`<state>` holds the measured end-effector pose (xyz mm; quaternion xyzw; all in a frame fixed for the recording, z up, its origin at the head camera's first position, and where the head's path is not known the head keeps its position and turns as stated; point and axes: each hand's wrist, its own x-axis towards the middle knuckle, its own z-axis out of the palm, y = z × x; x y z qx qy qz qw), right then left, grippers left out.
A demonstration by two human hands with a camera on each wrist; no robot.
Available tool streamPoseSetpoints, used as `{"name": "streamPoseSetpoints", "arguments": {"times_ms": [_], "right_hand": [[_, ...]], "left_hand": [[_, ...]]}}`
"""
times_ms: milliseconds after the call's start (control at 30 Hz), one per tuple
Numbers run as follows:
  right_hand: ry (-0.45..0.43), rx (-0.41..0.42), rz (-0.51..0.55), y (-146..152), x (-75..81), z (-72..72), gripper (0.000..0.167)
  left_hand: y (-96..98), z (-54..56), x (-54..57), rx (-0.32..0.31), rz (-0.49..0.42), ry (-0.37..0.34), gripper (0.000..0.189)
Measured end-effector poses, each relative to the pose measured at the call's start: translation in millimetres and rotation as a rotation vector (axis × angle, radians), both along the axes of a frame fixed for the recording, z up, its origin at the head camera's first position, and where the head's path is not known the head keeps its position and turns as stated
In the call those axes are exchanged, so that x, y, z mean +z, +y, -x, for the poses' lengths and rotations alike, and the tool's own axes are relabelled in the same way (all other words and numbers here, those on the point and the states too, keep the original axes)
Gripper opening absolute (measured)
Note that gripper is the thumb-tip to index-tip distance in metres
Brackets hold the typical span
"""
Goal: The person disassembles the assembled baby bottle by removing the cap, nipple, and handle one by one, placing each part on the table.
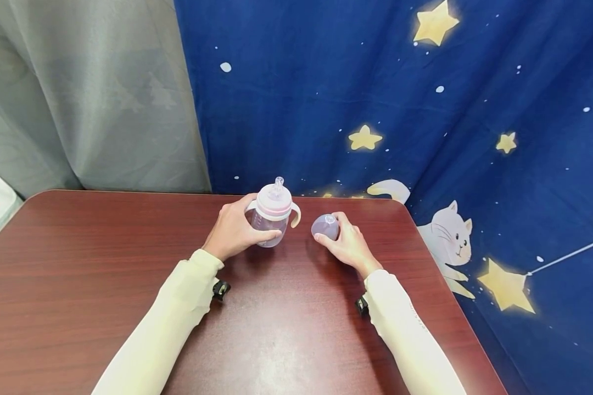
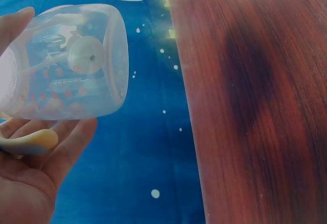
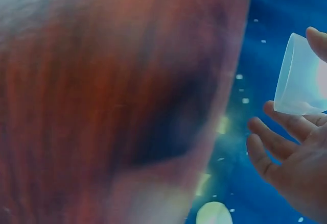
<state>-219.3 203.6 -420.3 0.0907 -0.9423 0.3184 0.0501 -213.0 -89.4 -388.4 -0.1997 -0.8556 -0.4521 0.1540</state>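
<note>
A clear baby bottle with a pink-and-white collar, a clear nipple and two side handles stands upright in my left hand. Thumb and fingers grip its body from the left, and the left wrist view shows the base of the bottle, with red scale marks and a white weighted straw end inside. My right hand holds a translucent domed bottle cap between thumb and fingers. In the right wrist view the cap's open rim faces the table. Bottle and cap are apart, side by side.
Both hands are over a reddish-brown wooden table, near its far edge. Behind it hang a grey curtain and a blue curtain with stars and a cat. Dark wrist-camera mounts sit under both cream sleeves.
</note>
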Motion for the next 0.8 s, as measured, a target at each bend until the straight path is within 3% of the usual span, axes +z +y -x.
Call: {"name": "streamPoseSetpoints", "arguments": {"times_ms": [267,800], "right_hand": [[0.027,0.023,-0.111,-3,-19.6,6.0,0.062],[-0.015,0.031,-0.227,-13,-27.8,6.9,0.065]], "left_hand": [[-1.1,4.9,-2.8,-0.024,-0.032,-0.034,0.081],[-0.2,7.0,-3.8,-0.013,-0.014,-0.024,0.081]]}}
